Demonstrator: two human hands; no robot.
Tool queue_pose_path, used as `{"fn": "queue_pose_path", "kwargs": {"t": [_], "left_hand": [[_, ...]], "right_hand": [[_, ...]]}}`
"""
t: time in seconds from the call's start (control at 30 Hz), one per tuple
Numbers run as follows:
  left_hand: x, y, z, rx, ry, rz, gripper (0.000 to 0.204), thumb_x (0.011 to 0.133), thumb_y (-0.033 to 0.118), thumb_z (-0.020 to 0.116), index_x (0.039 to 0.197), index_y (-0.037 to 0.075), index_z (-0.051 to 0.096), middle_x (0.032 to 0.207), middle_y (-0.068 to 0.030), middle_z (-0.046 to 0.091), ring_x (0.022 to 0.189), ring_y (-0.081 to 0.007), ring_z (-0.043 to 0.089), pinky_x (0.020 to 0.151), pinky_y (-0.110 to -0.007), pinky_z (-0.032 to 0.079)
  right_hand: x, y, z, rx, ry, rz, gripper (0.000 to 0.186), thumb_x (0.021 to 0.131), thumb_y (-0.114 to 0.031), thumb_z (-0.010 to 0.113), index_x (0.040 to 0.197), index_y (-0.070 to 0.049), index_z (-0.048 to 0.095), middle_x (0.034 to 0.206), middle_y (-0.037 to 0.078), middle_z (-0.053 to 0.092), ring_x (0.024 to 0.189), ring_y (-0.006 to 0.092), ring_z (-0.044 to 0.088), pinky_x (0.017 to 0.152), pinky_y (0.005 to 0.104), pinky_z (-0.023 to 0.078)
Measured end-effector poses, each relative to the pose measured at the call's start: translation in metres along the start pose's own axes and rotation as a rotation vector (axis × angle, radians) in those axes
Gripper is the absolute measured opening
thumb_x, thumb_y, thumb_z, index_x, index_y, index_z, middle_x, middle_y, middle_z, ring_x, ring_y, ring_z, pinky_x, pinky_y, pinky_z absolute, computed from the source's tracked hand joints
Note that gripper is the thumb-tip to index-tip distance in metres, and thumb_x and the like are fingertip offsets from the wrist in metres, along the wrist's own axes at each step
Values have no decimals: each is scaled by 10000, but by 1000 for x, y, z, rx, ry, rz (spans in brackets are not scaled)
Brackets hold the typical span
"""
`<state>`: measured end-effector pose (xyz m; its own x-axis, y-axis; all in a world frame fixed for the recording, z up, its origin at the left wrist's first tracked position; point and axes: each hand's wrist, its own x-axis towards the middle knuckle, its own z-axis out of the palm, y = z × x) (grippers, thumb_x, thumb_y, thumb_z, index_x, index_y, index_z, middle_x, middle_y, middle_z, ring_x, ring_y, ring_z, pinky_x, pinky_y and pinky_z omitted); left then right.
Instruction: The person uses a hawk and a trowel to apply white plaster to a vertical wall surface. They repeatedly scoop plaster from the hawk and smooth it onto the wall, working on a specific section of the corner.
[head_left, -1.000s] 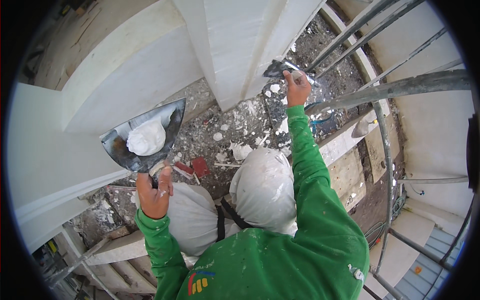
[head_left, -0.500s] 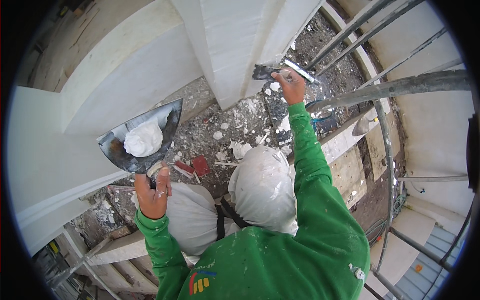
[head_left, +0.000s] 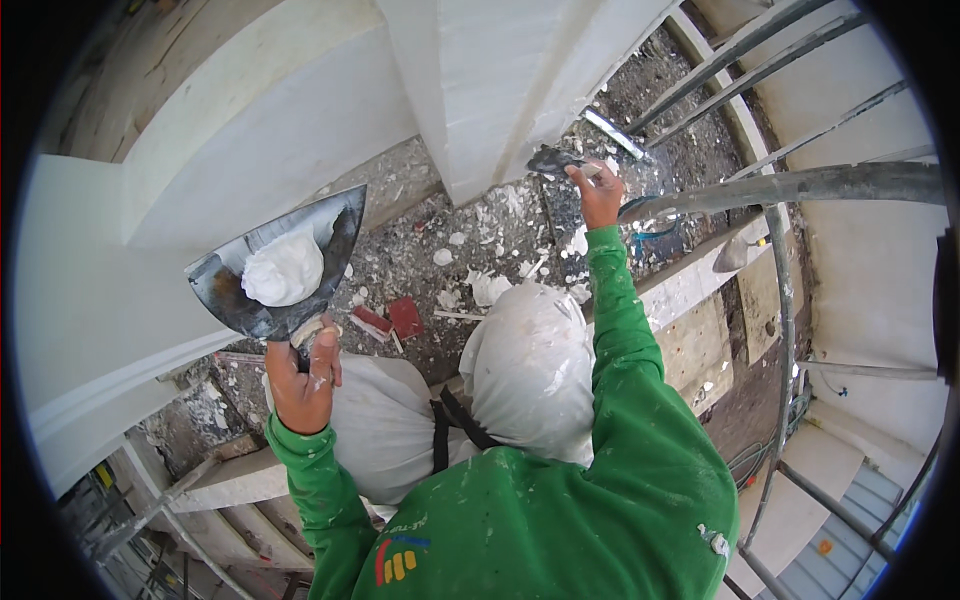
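Observation:
My left hand (head_left: 303, 385) is closed round the handle of a wide, dark steel putty knife (head_left: 345, 225). On its blade rests a mound of white plaster (head_left: 283, 268). Farther off to the right, my right hand (head_left: 600, 195) grips a smaller putty knife (head_left: 553, 160) with a grey, smeared blade. That blade is at the lower edge of a white pillar (head_left: 470, 100); whether it touches the surface I cannot tell. Both arms are in green, plaster-spotted sleeves.
White plaster scraps litter the dark floor (head_left: 400, 270), with red pieces (head_left: 405, 317) among them. Metal scaffold tubes (head_left: 800, 187) cross on the right. A pale trowel-shaped tool (head_left: 731, 255) lies on a ledge there. A pale wall (head_left: 80, 270) stands at the left.
My right hand and its smaller putty knife have moved slightly down and to the right along the pillar's edge. The left hand still holds the loaded knife, nearly unmoved. The view has shifted slightly.

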<state>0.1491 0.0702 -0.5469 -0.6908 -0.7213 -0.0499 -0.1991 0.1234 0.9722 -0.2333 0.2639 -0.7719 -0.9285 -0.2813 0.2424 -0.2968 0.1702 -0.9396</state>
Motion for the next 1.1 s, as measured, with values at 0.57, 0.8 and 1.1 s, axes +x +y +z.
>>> {"fn": "queue_pose_path", "kwargs": {"t": [0.57,0.8,1.1], "left_hand": [[-5,-3,-5,42,-3,29,259,945,128,507,1150,-19,447,861,-91,546,567,-93,467,421,-213,393],[-4,-6,-6,44,-19,19,244,940,102,517,1143,-22,466,899,-88,571,546,-82,465,437,-215,386],[-5,-4,-6,69,-17,13,252,945,149,519,1130,-12,461,874,-91,550,561,-90,471,429,-213,394]], "right_hand": [[-19,24,11,156,176,76,216,751,-136,777,835,12,642,774,0,610,716,85,527,674,231,436],[-8,13,20,-44,-117,29,219,748,-164,777,842,-3,662,749,-10,605,686,68,507,645,229,424],[32,42,13,244,193,54,196,755,-88,764,873,9,641,752,-6,619,677,63,533,617,214,433]]}}
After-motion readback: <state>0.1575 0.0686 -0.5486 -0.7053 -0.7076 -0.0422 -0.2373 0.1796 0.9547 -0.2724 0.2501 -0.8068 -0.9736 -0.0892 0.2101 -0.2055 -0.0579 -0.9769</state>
